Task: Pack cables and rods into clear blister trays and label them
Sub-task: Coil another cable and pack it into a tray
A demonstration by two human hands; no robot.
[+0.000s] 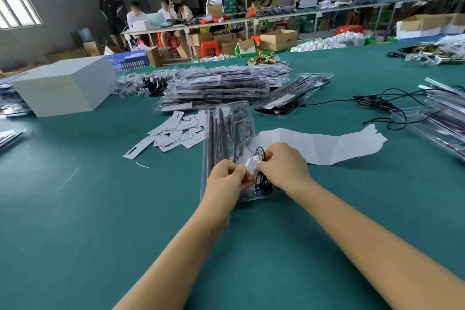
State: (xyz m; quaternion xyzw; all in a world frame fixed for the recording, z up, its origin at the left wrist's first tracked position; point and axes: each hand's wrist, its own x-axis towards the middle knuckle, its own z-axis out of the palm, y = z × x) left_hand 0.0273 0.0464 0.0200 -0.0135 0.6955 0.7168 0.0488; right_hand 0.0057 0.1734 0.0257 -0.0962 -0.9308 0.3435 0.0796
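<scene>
A clear blister tray (227, 148) lies lengthwise near the middle of the green tabletop (75, 209), dark rods (217, 133) seated along its left side and a coiled black cable (261, 173) at its near right corner. The left hand (227, 176) and right hand (283, 165) both pinch a small clear film (its exact nature is unclear) over the tray's near end. Loose labels (176, 131) lie just left of the tray, with packed trays (224, 88) stacked beyond.
</scene>
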